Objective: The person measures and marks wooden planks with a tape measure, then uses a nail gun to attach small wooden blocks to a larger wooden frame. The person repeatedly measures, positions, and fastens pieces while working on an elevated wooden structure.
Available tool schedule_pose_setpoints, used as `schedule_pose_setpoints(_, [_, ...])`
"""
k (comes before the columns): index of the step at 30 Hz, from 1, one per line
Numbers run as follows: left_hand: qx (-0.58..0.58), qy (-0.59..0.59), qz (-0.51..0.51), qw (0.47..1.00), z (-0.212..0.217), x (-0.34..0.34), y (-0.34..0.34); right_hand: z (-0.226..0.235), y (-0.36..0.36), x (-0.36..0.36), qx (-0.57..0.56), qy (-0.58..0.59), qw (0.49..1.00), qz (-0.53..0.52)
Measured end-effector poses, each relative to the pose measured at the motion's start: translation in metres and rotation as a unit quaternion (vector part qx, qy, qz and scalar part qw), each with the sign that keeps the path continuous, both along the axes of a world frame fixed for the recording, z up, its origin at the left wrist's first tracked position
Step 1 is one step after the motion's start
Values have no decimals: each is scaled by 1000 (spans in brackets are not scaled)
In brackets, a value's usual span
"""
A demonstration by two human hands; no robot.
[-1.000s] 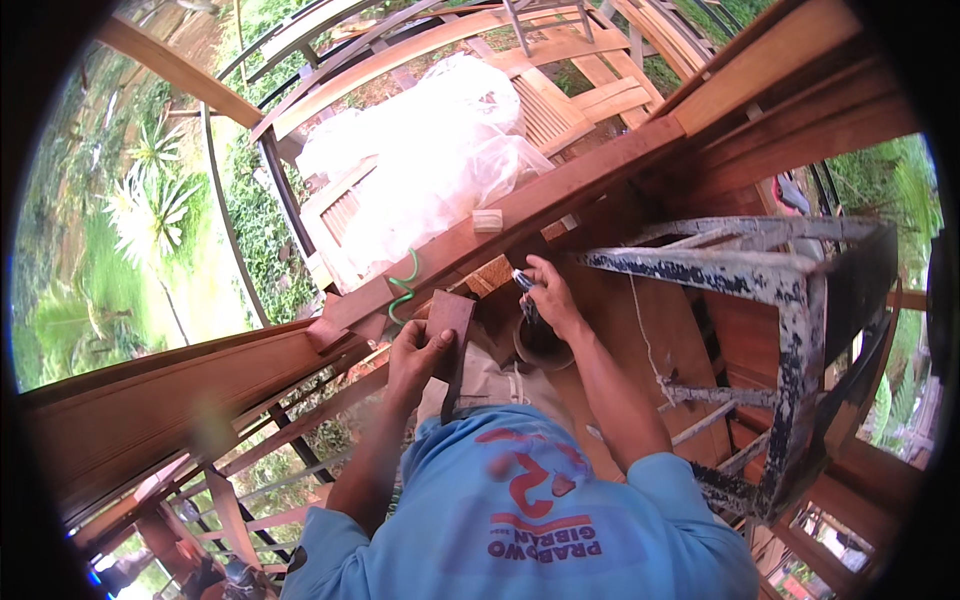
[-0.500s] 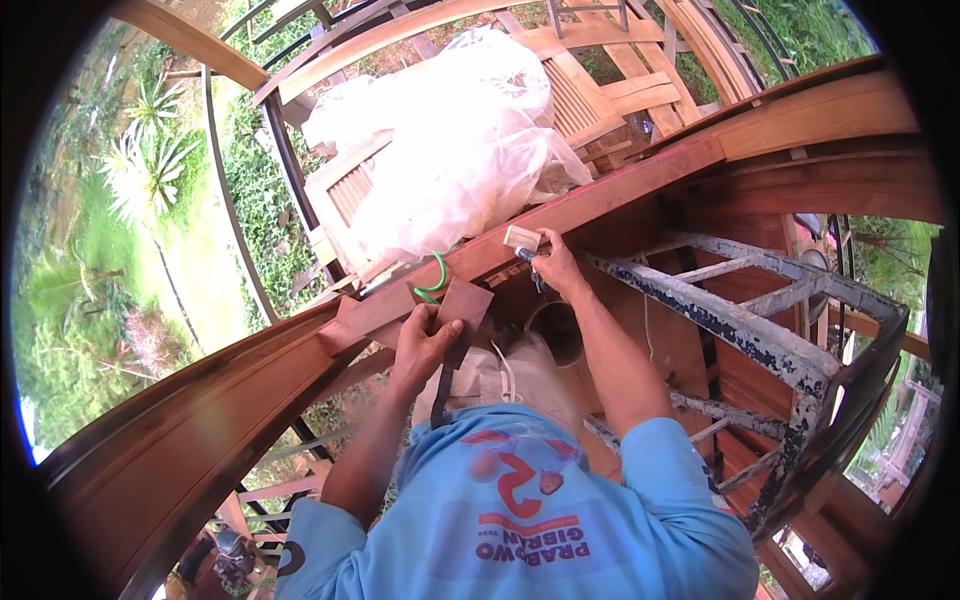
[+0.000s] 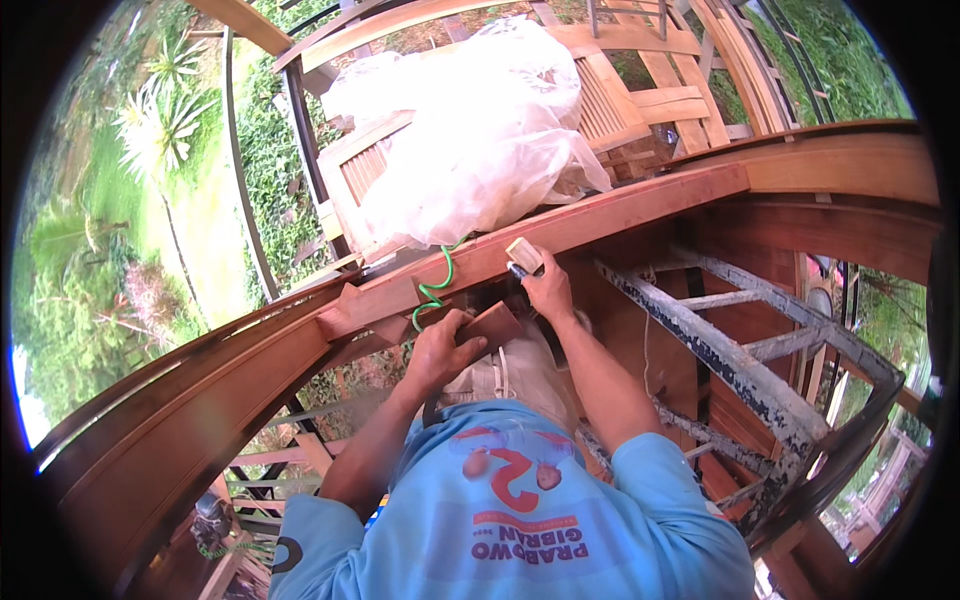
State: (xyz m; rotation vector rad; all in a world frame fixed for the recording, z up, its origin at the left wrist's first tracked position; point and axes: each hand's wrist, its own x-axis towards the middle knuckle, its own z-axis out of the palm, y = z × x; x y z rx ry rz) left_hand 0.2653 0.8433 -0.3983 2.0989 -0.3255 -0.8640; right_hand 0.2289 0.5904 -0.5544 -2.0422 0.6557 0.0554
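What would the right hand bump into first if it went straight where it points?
Probably the reddish-brown wooden beam, with the pale wooden block held by the right hand likely touching first. Depth is unclear; it might pass over.

The person's left hand [image 3: 443,350] grips a flat reddish-brown wood piece [image 3: 498,325], which juts out from the thumb toward the right hand [image 3: 549,290]. The right hand, a little farther forward, pinches a small pale wooden block [image 3: 523,250] together with a slim dark item [image 3: 516,270]. A green coiled cord [image 3: 432,290] curls just beyond the left hand. Ahead of both hands runs a reddish beam [image 3: 620,213], with whitish plastic sheeting [image 3: 480,140] farther out. To the right of the right hand stands a paint-spotted ladder-like frame [image 3: 717,348].
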Motion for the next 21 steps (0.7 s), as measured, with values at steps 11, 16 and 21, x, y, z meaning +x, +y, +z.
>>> schedule_pose_setpoints(11, [11, 45, 46, 998, -17, -20, -22, 4, 10, 3, 21, 8, 999, 26])
schedule_pose_setpoints(16, [-16, 35, 65, 997, -28, -7, -39, -10, -13, -41, 87, 51, 995, -18])
schedule_pose_setpoints(21, [-42, -12, 62, 997, -48, 22, -61, -9, -51, -95, 513, 113, 801, -286])
